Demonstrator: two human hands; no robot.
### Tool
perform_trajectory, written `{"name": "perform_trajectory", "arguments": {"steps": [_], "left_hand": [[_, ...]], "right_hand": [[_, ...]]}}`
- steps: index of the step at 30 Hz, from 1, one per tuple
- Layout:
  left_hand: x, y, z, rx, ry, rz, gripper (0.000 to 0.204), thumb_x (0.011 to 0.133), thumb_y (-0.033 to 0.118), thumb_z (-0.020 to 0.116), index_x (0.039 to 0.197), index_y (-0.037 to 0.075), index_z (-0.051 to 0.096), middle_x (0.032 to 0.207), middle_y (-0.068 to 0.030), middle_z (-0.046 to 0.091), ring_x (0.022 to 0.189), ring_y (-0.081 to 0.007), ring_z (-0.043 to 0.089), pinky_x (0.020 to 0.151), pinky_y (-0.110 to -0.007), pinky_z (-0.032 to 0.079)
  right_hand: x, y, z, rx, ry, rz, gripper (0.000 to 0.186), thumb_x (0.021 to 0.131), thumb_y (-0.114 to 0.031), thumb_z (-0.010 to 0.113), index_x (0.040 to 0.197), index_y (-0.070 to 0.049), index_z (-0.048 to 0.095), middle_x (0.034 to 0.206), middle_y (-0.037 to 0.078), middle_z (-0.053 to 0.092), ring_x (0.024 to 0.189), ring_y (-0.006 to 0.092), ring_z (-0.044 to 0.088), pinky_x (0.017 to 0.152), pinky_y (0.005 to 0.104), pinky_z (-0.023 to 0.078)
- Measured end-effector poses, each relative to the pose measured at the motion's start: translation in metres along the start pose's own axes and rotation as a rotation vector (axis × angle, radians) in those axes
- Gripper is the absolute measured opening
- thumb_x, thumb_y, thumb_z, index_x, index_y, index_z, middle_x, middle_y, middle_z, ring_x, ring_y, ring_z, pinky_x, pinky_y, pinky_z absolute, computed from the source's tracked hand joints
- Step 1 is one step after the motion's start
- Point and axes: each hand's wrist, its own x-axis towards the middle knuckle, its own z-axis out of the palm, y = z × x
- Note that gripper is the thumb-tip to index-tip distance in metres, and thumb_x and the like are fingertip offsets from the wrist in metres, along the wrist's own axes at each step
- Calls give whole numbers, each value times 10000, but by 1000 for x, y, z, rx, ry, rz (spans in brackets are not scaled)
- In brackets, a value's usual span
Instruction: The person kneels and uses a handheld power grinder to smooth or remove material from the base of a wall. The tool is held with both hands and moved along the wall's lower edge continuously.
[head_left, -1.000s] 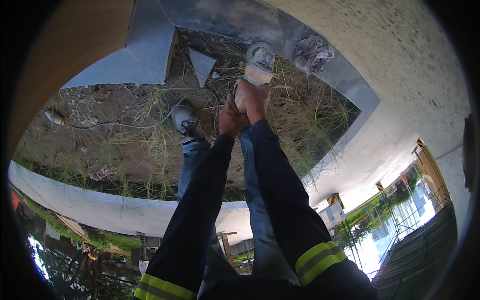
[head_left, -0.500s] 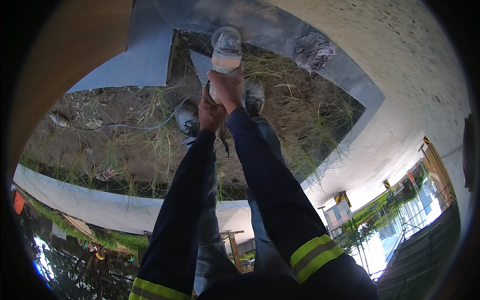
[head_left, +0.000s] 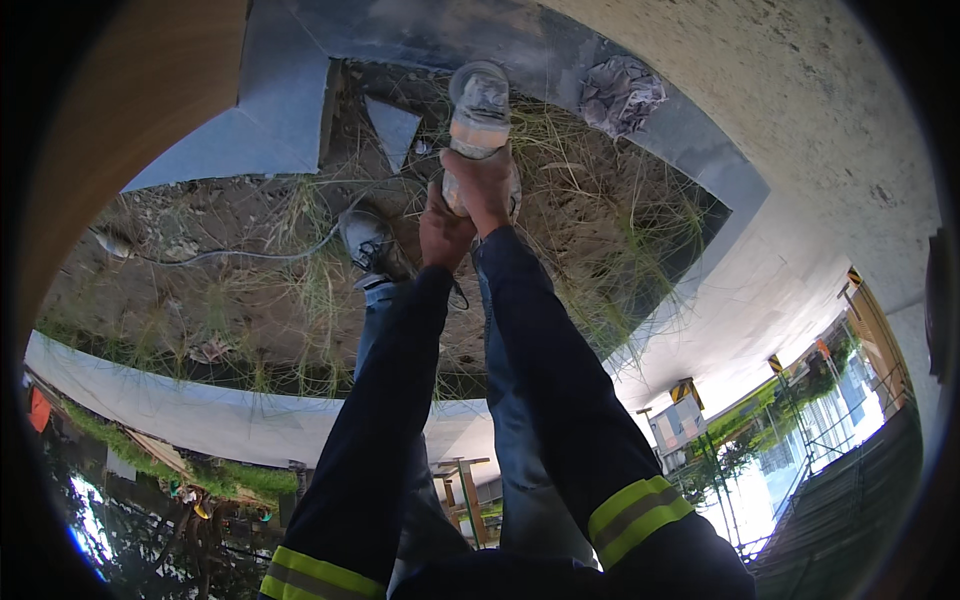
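My right hand (head_left: 478, 185) is closed around the body of a dusty angle grinder (head_left: 480, 130). Below and left of it, my left hand (head_left: 445, 235) grips the same tool's rear part, its fingers partly hidden. The grinder's disc (head_left: 462, 75) points away from me, over the inner edge of a grey stone slab border (head_left: 540, 50); whether it touches the stone I cannot tell. A triangular grey offcut (head_left: 393, 125) lies on the dirt left of the tool. A grey cord (head_left: 270, 254) runs leftward across the soil.
My boot (head_left: 368, 238) stands in a bed of dirt and dry grass (head_left: 610, 230). Crumpled cloth or paper (head_left: 622, 98) lies on the right slab. A speckled wall (head_left: 800, 120) curves along the right, a pale paved strip (head_left: 200, 370) behind me. Striped barriers (head_left: 686, 392) stand beyond.
The grinder and both hands swung left and away from me by half a second ago, then came slightly back to the right and nearer. The grip looks unchanged.
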Motion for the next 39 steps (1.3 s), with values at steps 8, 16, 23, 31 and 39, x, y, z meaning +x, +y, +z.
{"name": "perform_trajectory", "arguments": {"steps": [8, 16, 23, 31, 39], "left_hand": [[15, -5, -21, -132, -9, 49, 580, 909, 312, 839, 1283, -30, 556, 1026, -236, 770, 989, -325, 780, 809, -421, 577], [-12, 17, 35, 92, -150, -31, 640, 840, 374, 879, 1271, 16, 569, 1075, -278, 761, 1027, -462, 745, 840, -489, 580], [-4, 5, 8, -43, -27, -13, 613, 876, 309, 866, 1288, -17, 552, 1093, -260, 760, 1030, -377, 763, 861, -443, 572], [29, -25, -31, -458, 13, 160, 533, 942, 224, 820, 1298, -58, 541, 1141, -171, 739, 1021, -169, 675, 872, -349, 546], [-10, 4, 19, 54, -107, -39, 591, 862, 335, 876, 1256, 20, 569, 1057, -235, 765, 1006, -394, 764, 841, -438, 572]], "right_hand": [[-5, -28, 21, -13, -29, 53, 689, 710, -259, 850, 1268, 23, 560, 1126, 210, 748, 1031, 383, 756, 899, 472, 578], [10, 20, -53, 68, 103, 79, 614, 764, -181, 873, 1270, 10, 584, 1138, 141, 737, 1008, 253, 744, 867, 413, 595], [-3, 0, -12, -55, 7, 35, 680, 716, -264, 871, 1261, 9, 569, 1143, 208, 756, 1047, 363, 764, 916, 473, 594], [-10, -46, 45, -151, -66, 8, 654, 709, -267, 829, 1221, 34, 556, 1074, 273, 760, 991, 474, 754, 892, 514, 587], [-3, 11, -31, 3, 83, 61, 564, 780, -133, 882, 1249, 6, 602, 1121, 114, 738, 960, 237, 739, 824, 407, 596]]}}
